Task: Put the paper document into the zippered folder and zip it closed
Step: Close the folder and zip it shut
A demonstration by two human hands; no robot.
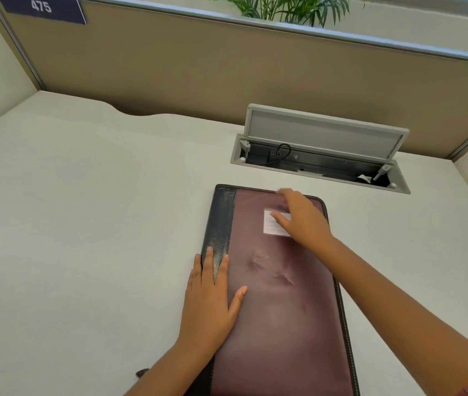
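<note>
A maroon zippered folder [281,295] with a black spine lies closed and flat on the white desk [84,224]. A small white label [272,225] sits on its cover near the far end. My left hand [213,298] rests flat on the spine edge, fingers straight. My right hand [301,218] is over the far right corner of the folder, fingers loosely bent and blurred. I cannot tell whether it pinches anything. No paper document is in view.
An open cable hatch [321,155] with its grey lid raised is set into the desk just beyond the folder. A tan partition wall [227,67] stands behind, with a plant [284,7] above it. A small dark thing [141,373] lies by my left forearm.
</note>
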